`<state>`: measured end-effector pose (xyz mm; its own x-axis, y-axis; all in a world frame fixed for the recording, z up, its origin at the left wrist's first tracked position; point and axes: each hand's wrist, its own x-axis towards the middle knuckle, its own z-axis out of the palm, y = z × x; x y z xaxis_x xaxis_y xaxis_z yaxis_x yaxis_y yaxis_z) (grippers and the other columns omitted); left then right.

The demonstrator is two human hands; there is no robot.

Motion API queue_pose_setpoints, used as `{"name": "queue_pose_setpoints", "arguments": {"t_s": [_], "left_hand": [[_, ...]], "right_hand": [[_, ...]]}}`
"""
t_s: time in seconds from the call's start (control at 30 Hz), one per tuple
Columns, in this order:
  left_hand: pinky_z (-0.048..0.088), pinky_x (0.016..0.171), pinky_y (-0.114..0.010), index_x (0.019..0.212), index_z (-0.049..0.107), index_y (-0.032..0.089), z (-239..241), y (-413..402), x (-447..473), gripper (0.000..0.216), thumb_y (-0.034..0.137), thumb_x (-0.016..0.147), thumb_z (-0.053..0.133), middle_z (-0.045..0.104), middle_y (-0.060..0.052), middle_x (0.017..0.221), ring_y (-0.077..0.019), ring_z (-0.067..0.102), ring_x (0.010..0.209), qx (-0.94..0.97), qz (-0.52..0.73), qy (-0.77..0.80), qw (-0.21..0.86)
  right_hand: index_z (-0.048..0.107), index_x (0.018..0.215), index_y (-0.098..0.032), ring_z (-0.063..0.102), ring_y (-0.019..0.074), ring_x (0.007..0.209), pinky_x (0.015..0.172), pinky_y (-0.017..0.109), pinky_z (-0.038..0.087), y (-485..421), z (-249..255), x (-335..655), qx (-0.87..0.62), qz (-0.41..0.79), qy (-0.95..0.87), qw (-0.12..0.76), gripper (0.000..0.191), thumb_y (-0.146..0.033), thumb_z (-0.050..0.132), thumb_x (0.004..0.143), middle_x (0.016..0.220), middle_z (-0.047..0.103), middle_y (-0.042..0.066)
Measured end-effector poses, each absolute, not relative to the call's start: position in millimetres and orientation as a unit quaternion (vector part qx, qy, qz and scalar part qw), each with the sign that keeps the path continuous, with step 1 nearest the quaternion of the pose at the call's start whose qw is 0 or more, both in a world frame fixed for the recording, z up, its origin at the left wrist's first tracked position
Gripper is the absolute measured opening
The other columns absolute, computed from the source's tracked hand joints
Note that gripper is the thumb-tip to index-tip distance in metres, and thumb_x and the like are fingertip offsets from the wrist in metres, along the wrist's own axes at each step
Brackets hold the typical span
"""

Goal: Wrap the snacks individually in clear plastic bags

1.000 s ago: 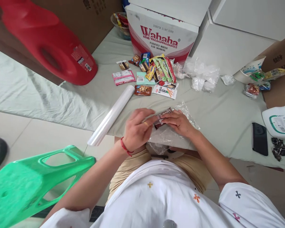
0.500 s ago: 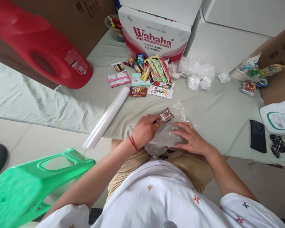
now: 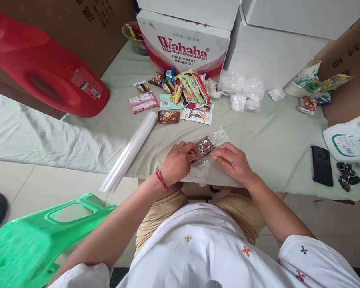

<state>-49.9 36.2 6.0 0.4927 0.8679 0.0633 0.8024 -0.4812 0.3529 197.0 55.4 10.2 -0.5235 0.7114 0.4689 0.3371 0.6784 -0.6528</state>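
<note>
A small brown snack packet [image 3: 203,147] lies on a sheet of clear plastic film [image 3: 201,171] at the near edge of the cloth-covered table [image 3: 267,140]. My left hand [image 3: 177,163], with a red cord at the wrist, has its fingers closed on the packet's left end. Fingers of my right hand [image 3: 232,161] pinch the film at the packet's right side. A roll of clear film [image 3: 129,151] lies slantwise just left of my left hand, its end past the table edge.
Several snack packets [image 3: 180,94] lie in front of a Wahaha carton [image 3: 183,48]. Crumpled plastic [image 3: 243,92] sits to their right. A red jug [image 3: 45,76] stands at left, a phone [image 3: 321,165] and keys [image 3: 348,178] at right. A green stool [image 3: 42,236] is below left.
My right hand has come back from lying flat on the film to the packet's right end. The film is folded in closer round the packet. The view has shifted slightly.
</note>
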Motion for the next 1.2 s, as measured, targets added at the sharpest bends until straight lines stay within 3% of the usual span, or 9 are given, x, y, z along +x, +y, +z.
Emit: {"name": "queue_pose_setpoints", "arguments": {"t_s": [0.17, 0.43, 0.57, 0.67, 0.8, 0.9, 0.97, 1.07, 1.2], "left_hand": [[0.049, 0.083, -0.043, 0.098, 0.081, 0.024, 10.4, 37.9, -46.3, 0.041, 0.003, 0.084, 0.049, 0.071, -0.009, 0.116, -0.0280, 0.063, 0.104, 0.844, 0.118, 0.499, 0.157], [0.057, 0.095, -0.031, 0.100, 0.077, 0.021, 3.2, 33.8, -85.2, 0.036, 0.011, 0.089, 0.044, 0.076, -0.005, 0.116, -0.0179, 0.073, 0.101, 0.708, 0.342, 0.527, 0.323], [0.056, 0.093, -0.040, 0.116, 0.067, 0.018, 1.3, -2.7, -87.7, 0.028, 0.033, 0.097, 0.054, 0.073, -0.009, 0.107, -0.0226, 0.071, 0.099, 0.654, 0.431, 0.594, 0.185], [0.046, 0.109, -0.053, 0.127, 0.058, 0.021, -11.2, -33.4, -62.9, 0.063, 0.061, 0.081, 0.076, 0.070, -0.014, 0.119, -0.0309, 0.066, 0.116, 0.706, 0.428, 0.563, 0.043], [0.021, 0.125, -0.061, 0.132, 0.057, 0.025, -34.9, -45.2, -28.0, 0.064, 0.062, 0.083, 0.076, 0.066, -0.016, 0.133, -0.0342, 0.057, 0.135, 0.719, 0.378, 0.582, -0.036], [0.030, 0.120, -0.053, 0.121, 0.064, 0.023, -40.4, -35.0, -23.2, 0.035, 0.043, 0.093, 0.068, 0.074, -0.011, 0.113, -0.0280, 0.065, 0.121, 0.669, 0.395, 0.629, -0.013], [0.041, 0.106, -0.045, 0.102, 0.068, 0.022, -37.5, -26.9, -30.9, 0.017, 0.036, 0.098, 0.060, 0.075, -0.006, 0.092, -0.0234, 0.069, 0.102, 0.610, 0.423, 0.670, 0.026], [0.046, 0.082, -0.036, 0.080, 0.065, 0.022, -33.0, -19.3, -51.3, 0.031, 0.041, 0.100, 0.051, 0.071, -0.005, 0.079, -0.0209, 0.066, 0.083, 0.492, 0.427, 0.753, 0.092], [0.047, 0.077, -0.036, 0.075, 0.065, 0.023, -39.7, -18.4, -81.9, 0.027, 0.045, 0.090, 0.061, 0.063, -0.002, 0.067, -0.0236, 0.061, 0.079, 0.437, 0.359, 0.807, 0.172]], "right_hand": [[0.076, 0.109, -0.024, 0.062, 0.0159, 0.082, 0.075, 0.028, 0.048, 96.1, 1.9, 158.2, -0.359, 0.249, -0.834, 0.337, 0.026, -0.035, 0.053, 0.105, 0.095, 0.063, 0.005], [0.076, 0.116, -0.024, 0.060, 0.0180, 0.081, 0.064, 0.028, 0.034, 103.1, -6.9, 125.6, -0.466, 0.170, -0.861, 0.110, 0.032, -0.032, 0.047, 0.105, 0.099, 0.067, 0.005], [0.074, 0.118, -0.025, 0.059, 0.0190, 0.082, 0.063, 0.029, 0.029, 96.8, 0.0, 121.3, -0.484, 0.140, -0.861, 0.066, 0.038, -0.035, 0.039, 0.108, 0.104, 0.067, 0.007], [0.073, 0.118, -0.025, 0.059, 0.0191, 0.082, 0.062, 0.030, 0.027, 95.7, 2.5, 119.1, -0.490, 0.126, -0.861, 0.052, 0.040, -0.037, 0.037, 0.109, 0.106, 0.067, 0.006], [0.072, 0.120, -0.025, 0.060, 0.0191, 0.082, 0.062, 0.030, 0.027, 94.6, 5.7, 118.0, -0.495, 0.115, -0.860, 0.042, 0.040, -0.038, 0.035, 0.110, 0.108, 0.067, 0.006], [0.072, 0.119, -0.024, 0.061, 0.0192, 0.083, 0.063, 0.030, 0.027, 94.0, 6.1, 118.7, -0.492, 0.114, -0.862, 0.044, 0.040, -0.038, 0.035, 0.109, 0.107, 0.067, 0.006], [0.073, 0.118, -0.024, 0.061, 0.0193, 0.083, 0.063, 0.030, 0.028, 94.9, 4.4, 119.8, -0.489, 0.119, -0.862, 0.053, 0.040, -0.038, 0.037, 0.109, 0.106, 0.067, 0.006], [0.073, 0.115, -0.024, 0.061, 0.0195, 0.085, 0.063, 0.029, 0.029, 98.2, 1.0, 121.7, -0.487, 0.137, -0.859, 0.071, 0.038, -0.038, 0.039, 0.108, 0.104, 0.068, 0.005], [0.074, 0.112, -0.024, 0.061, 0.0193, 0.086, 0.064, 0.029, 0.030, 102.6, -0.8, 122.5, -0.482, 0.161, -0.857, 0.084, 0.034, -0.036, 0.042, 0.107, 0.101, 0.068, 0.005]]}}
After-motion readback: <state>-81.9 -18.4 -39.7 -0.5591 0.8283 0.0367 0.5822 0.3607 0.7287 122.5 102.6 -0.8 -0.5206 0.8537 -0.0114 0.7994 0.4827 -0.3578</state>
